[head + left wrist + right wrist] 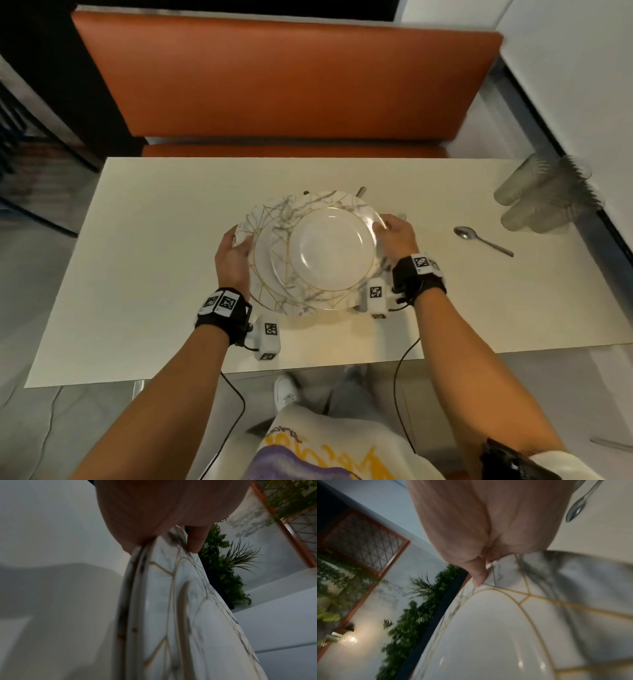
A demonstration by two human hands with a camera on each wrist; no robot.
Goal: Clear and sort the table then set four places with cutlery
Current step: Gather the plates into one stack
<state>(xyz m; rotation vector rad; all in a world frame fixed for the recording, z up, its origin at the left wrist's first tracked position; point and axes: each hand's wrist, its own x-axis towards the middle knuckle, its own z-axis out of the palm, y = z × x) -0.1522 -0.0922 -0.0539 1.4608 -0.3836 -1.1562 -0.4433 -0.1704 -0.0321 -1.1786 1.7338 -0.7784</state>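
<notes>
A: Currently left hand (233, 255) and right hand (397, 233) each grip opposite rims of the plates (310, 251), mid-table (137, 274).

B: Risk?

A: Stack sits offset; tilt it and the top plates could slide off. Marbled white, gold lines, glossy.

B: Beyond?

A: Spoon (483, 240) lies right; cutlery tips peek behind the stack; cups (541, 195) at the far right corner.

One table (154, 257) carries one stack of plates (274, 219), in which at least three can be told apart: two marbled with gold lines and one plain white with a gold rim. Two hands (233, 255) are at the stack's rim, one per side. One spoon (481, 240) lies alone, two cutlery ends (361, 191) show behind the stack, and the clear tumblers (541, 198) are too blurred to count.
</notes>
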